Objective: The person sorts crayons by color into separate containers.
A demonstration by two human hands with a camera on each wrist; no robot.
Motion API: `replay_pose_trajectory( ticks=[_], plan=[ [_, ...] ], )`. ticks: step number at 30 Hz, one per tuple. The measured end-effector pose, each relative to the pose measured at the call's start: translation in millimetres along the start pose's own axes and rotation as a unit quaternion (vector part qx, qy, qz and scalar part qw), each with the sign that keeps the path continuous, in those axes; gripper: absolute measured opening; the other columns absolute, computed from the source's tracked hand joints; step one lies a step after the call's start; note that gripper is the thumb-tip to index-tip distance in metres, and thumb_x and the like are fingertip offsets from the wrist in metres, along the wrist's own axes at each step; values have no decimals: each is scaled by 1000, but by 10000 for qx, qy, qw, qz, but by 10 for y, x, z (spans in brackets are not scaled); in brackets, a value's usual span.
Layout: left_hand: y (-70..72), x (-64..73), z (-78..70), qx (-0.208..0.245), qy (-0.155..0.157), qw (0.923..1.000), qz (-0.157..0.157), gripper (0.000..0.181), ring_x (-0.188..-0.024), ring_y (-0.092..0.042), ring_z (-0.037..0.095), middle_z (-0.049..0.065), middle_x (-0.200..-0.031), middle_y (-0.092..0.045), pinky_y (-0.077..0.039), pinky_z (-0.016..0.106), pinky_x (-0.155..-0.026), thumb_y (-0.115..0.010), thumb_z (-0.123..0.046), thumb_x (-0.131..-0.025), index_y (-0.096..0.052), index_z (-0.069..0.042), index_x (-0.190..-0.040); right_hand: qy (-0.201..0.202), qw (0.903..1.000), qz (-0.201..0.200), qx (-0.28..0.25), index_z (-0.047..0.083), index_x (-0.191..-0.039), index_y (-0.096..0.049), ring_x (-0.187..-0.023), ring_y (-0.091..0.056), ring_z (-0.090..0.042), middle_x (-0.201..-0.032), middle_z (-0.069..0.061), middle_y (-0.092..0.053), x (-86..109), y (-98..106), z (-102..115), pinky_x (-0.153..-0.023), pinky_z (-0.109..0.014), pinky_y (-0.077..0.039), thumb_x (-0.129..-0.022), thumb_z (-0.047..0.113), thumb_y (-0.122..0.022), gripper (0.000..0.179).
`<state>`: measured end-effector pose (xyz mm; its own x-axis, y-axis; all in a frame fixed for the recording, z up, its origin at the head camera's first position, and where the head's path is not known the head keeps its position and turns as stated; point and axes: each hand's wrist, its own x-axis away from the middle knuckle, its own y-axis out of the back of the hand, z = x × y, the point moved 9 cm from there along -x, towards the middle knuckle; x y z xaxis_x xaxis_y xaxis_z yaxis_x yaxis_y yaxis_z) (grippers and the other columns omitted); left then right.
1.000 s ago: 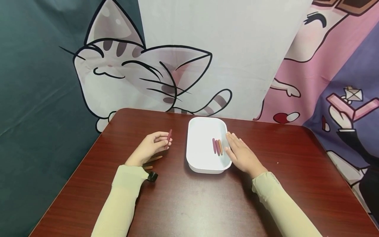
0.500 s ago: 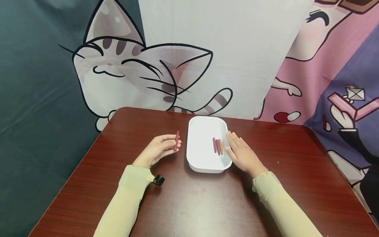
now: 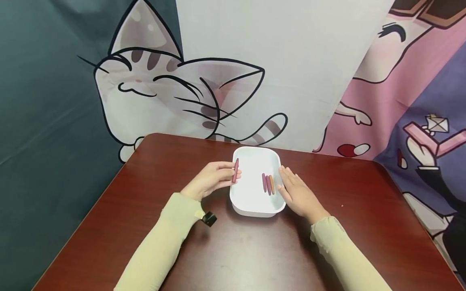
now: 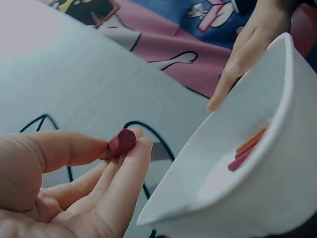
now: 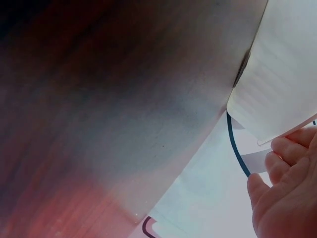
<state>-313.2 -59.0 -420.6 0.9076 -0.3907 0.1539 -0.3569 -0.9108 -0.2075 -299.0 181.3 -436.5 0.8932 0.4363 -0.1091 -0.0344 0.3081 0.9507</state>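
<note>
My left hand pinches a dark red crayon between thumb and fingers, over the left rim of a white rectangular tub. In the left wrist view the crayon has a faceted end and points toward the camera. Two purplish-red crayons and an orange-brown crayon lie side by side in the right part of the tub. Against the tub's right side rests my right hand, its fingers extended; in the right wrist view its fingertips are at the tub's edge.
A reddish-brown table carries the tub near its far edge. Behind it hangs a cloth backdrop with cartoon cats. A small black device is strapped at the left wrist.
My left hand has carried the dark red crayon rightward from beside the tub to over its left rim. Brown sticks that showed under the left wrist are now out of sight. The right hand stays put.
</note>
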Motion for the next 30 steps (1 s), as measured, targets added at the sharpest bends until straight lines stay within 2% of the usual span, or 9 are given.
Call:
replay_pose_trajectory(
  ticks=[4, 9, 13, 15, 19, 20, 25, 27, 30],
  plan=[
    [-127, -148, -15, -208, 275, 9993, -138, 42, -110, -69, 26, 31, -134, -59, -56, 35, -91, -60, -1, -99, -53, 9, -139, -3, 10000, -36, -33, 0, -159, -24, -153, -18, -35, -165, -17, -25, 20, 2, -11, -122, -56, -19, -108, 39, -41, 66],
    [-291, -346, 69, -301, 534, 9975, -364, 42, -110, -69, 25, 28, -131, -62, -57, 32, -89, -60, -2, -99, -53, 10, -139, -7, 10000, -54, -54, 0, -159, -24, -153, -19, -36, -164, -18, -25, 23, 11, -19, -121, -56, -19, -107, 37, -43, 66],
    [-397, -480, 125, -829, 612, 9930, -586, 39, -101, -70, 20, 21, -117, -70, -59, 29, -85, -62, -3, -98, -58, 8, -135, -10, 9999, -63, -94, 0, -159, -24, -153, -20, -37, -164, -17, -25, 22, 18, -19, -121, -56, -19, -107, 35, -45, 66],
    [-442, -547, 120, -1386, 544, 9865, -680, 36, -90, -69, 16, 16, -104, -72, -59, 26, -80, -62, -3, -97, -61, 8, -131, -20, 9999, -60, -129, 0, -159, -24, -152, -20, -37, -165, -17, -25, 21, 15, -24, -121, -56, -19, -107, 34, -46, 66],
    [-531, -661, 112, -2476, 448, 9650, -745, 31, -70, -61, 11, 10, -83, -68, -56, 19, -67, -61, -3, -96, -63, 8, -125, -33, 9998, -80, -155, 1, -159, -25, -152, -20, -38, -164, -18, -26, 18, 17, -29, -121, -57, -19, -107, 34, -46, 65],
    [-554, -677, 124, -2625, 484, 9610, -725, 30, -67, -60, 11, 9, -79, -66, -55, 19, -65, -61, -3, -96, -63, 8, -124, -27, 9998, -90, -151, 0, -159, -25, -152, -21, -38, -164, -18, -26, 18, 15, -29, -121, -57, -19, -107, 34, -45, 65],
    [-629, -698, 202, -2922, 795, 9510, -620, 24, -61, -58, 10, 7, -70, -64, -56, 21, -65, -60, 0, -95, -66, 8, -117, 38, 9998, -102, -155, -1, -158, -26, -151, -22, -40, -164, -19, -26, 16, 7, -17, -121, -57, -20, -108, 35, -44, 64],
    [-648, -699, 205, -2894, 842, 9516, -601, 27, -63, -60, 12, 10, -73, -66, -59, 25, -71, -60, 1, -94, -65, 9, -118, 49, 9998, -114, -149, -1, -158, -26, -151, -22, -40, -164, -19, -26, 12, 7, -16, -121, -57, -20, -108, 34, -44, 64],
    [-650, -704, 168, -3182, 754, 9426, -674, 35, -75, -65, 16, 14, -89, -71, -58, 29, -80, -61, -1, -92, -62, 9, -126, 39, 9998, -126, -117, -1, -158, -27, -151, -22, -39, -164, -19, -27, 1, 7, -21, -121, -57, -20, -107, 33, -45, 63]
  ],
)
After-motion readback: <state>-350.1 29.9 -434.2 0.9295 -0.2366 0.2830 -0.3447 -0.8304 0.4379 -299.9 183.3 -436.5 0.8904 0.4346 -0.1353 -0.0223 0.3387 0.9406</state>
